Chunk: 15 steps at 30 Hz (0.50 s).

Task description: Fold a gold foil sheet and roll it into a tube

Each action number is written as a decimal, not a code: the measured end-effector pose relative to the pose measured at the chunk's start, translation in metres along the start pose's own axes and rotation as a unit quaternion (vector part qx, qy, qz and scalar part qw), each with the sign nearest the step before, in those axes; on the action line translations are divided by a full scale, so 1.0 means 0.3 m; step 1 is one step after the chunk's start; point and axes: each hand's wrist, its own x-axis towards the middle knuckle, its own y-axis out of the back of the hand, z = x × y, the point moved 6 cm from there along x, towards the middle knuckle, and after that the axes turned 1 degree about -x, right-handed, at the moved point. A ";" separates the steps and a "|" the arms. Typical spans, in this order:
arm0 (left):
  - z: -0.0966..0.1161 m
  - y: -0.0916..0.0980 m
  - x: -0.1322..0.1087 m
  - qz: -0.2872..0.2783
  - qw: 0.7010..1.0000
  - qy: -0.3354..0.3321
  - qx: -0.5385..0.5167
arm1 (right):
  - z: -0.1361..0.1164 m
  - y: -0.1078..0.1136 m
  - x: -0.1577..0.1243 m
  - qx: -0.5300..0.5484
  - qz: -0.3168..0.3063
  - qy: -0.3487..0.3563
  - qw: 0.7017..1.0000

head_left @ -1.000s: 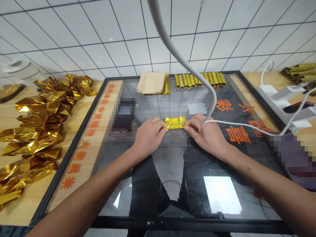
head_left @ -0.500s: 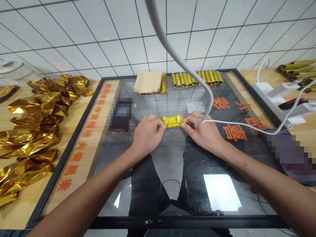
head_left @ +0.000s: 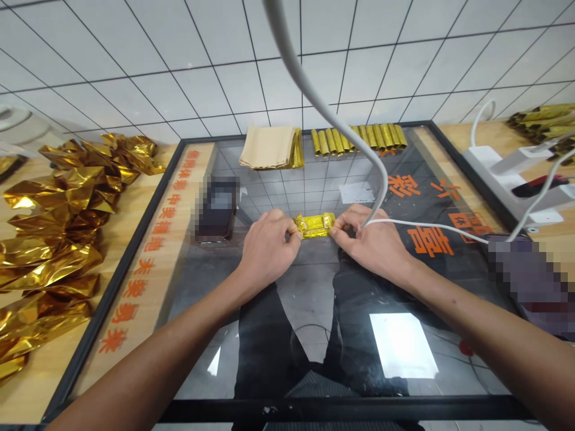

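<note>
Folded gold foil piece sits btwn the two hands, mid-width of the dark glass top & a bit toward its far side; can't tell if it's flat on the glass or slightly raised; L hand has thumb & index pressed together, pinching the piece's left end, other fingers curled in; R hand does the same at the right end, thumb & index tips together on it; both forearms reach in from the near corners.

White cable hangs in from above, crosses in front of the R hand, then runs right, twd the power strip; can't tell if it touches the hand.

Far edge of the glass: paper stack, tan side up w/ gold showing at its right; just beside it, a row of gold rolls; phone, partly blurred out, lies left of the L hand, well apart from it; orange characters run down the left strip, w/ more at right.

Outside the black frame, crumpled gold foil lies along the left; more rolls are bundled far right, nr the tiled wall.
</note>
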 end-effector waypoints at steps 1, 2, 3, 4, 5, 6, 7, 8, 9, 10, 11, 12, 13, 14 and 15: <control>-0.001 -0.001 0.001 0.000 1.000 0.006 0.004 | -0.001 0.001 0.000 0.000 0.000 -0.002 1.000; -0.001 -0.002 0.002 0.000 1.000 0.012 0.009 | -0.002 0.002 0.001 -0.002 0.001 -0.005 1.000; -0.001 -0.003 0.003 0.000 1.000 0.017 0.014 | -0.003 0.002 0.002 -0.003 0.002 -0.008 1.000; -0.001 -0.004 0.004 0.002 1.000 0.020 0.018 | -0.002 0.002 0.002 -0.006 0.002 -0.011 1.000; 0.000 -0.004 0.005 0.003 1.000 0.022 0.021 | -0.001 0.002 0.003 -0.008 0.003 -0.014 1.000; 0.000 -0.005 0.005 0.005 0.999 0.022 0.023 | 0.001 0.001 0.004 -0.010 0.005 -0.017 1.000; 0.001 -0.005 0.005 0.006 0.999 0.022 0.023 | 0.003 0.001 0.004 -0.011 0.008 -0.018 1.000; 0.002 -0.006 0.004 0.007 0.999 0.021 0.022 | 0.006 0.001 0.005 -0.012 0.010 -0.019 1.000; 0.002 -0.006 0.004 0.009 0.999 0.021 0.022 | 0.009 0.000 0.006 -0.013 0.013 -0.020 1.000; 0.003 -0.006 0.004 0.011 0.999 0.021 0.023 | 0.012 0.000 0.006 -0.014 0.014 -0.020 1.000; 0.005 -0.005 0.005 0.013 0.999 0.022 0.024 | 0.015 -0.002 0.006 -0.014 0.014 -0.021 1.000; 0.006 -0.004 0.005 0.016 0.999 0.023 0.026 | 0.017 -0.003 0.006 -0.015 0.013 -0.021 1.000; 0.007 -0.003 0.006 0.018 0.999 0.025 0.027 | 0.018 -0.004 0.006 -0.015 0.013 -0.022 1.000; 0.007 -0.002 0.008 0.019 0.999 0.029 0.027 | 0.018 -0.004 0.006 -0.016 0.013 -0.023 1.000; 0.006 -0.002 0.009 0.017 0.999 0.035 0.025 | 0.018 -0.005 0.006 -0.017 0.014 -0.024 0.999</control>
